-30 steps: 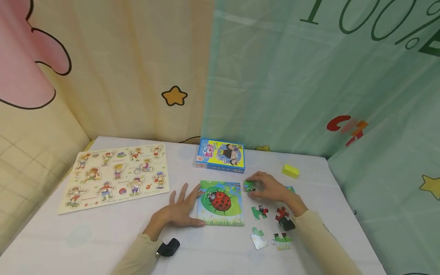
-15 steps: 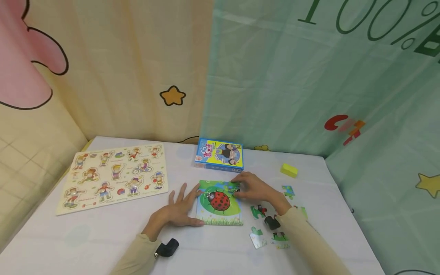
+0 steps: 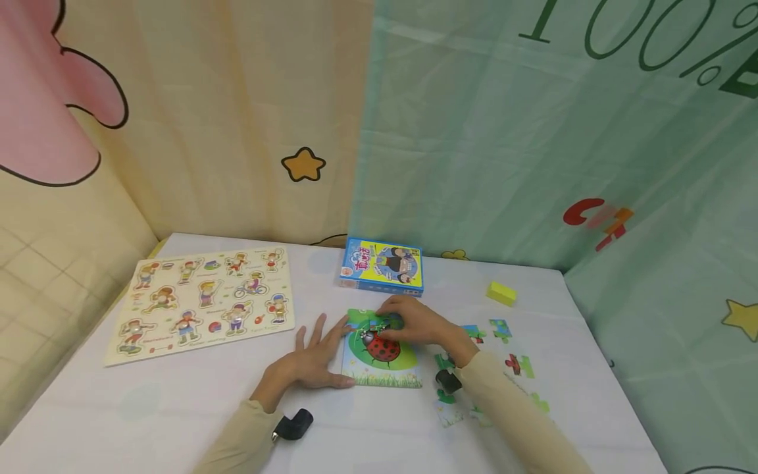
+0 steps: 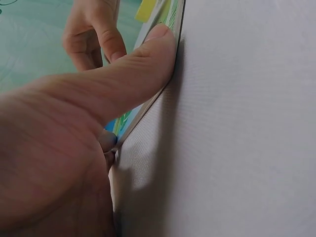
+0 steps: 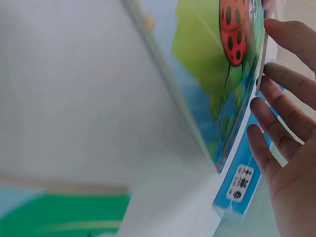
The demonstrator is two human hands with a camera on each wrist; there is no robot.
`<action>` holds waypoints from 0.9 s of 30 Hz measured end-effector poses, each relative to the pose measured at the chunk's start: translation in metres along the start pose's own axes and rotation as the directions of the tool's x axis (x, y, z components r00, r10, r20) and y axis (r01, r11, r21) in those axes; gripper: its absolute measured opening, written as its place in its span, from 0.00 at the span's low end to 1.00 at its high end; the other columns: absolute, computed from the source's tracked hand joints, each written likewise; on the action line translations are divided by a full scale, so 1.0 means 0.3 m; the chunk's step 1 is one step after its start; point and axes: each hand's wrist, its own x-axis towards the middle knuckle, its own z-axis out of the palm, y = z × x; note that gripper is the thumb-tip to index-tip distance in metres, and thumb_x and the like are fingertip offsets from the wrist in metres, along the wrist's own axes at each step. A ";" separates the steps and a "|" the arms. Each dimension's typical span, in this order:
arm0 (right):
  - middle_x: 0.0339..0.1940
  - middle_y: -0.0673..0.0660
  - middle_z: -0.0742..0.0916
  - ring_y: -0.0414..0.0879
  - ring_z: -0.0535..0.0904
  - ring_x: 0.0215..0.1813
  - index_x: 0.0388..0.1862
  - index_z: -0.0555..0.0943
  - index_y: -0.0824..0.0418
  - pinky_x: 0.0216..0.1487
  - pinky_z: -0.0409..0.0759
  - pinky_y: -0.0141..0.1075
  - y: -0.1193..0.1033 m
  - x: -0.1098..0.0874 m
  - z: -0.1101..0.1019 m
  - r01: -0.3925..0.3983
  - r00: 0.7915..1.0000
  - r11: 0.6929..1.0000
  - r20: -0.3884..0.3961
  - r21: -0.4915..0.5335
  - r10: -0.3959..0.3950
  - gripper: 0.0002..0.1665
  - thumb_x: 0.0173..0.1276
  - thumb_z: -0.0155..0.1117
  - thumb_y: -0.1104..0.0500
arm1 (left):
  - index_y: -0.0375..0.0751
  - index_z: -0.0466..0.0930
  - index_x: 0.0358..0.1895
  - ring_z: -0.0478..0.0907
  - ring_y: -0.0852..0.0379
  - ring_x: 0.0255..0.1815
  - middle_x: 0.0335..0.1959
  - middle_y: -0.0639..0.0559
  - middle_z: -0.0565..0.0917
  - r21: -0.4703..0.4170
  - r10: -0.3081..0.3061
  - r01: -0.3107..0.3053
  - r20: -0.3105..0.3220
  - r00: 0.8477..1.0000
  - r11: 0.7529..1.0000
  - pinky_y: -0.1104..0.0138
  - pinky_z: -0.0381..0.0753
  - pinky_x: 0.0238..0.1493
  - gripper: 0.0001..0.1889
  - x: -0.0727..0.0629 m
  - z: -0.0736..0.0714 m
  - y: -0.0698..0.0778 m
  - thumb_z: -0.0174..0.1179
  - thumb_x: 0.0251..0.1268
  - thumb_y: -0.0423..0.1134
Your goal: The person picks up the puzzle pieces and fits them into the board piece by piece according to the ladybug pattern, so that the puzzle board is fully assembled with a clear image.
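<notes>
Two hands work the ladybird puzzle board [image 3: 381,352] lying on the white table [image 3: 177,408]: the right hand [image 3: 414,324] curls its fingers on a small green piece [image 3: 385,322] at the board's top, while the left hand [image 3: 314,361] lies flat, fingers spread, thumb [image 4: 123,74] against the board's left edge.

You are wearing long pale beige sleeves on both arms, ending at the wrists, with both hands bare. A small black device is sitting strapped at your left wrist [image 3: 292,424] and another at your right wrist [image 3: 447,380].
</notes>
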 end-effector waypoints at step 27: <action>0.62 0.53 0.80 0.53 0.69 0.66 0.59 0.85 0.55 0.71 0.67 0.53 -0.109 0.090 0.058 -0.102 0.995 0.993 0.013 -0.063 0.103 0.26 0.64 0.73 0.47 | 0.44 0.44 0.81 0.27 0.33 0.82 0.83 0.45 0.46 0.011 0.002 -0.002 0.001 1.000 1.000 0.32 0.27 0.74 0.57 -0.001 -0.006 0.005 0.71 0.55 0.60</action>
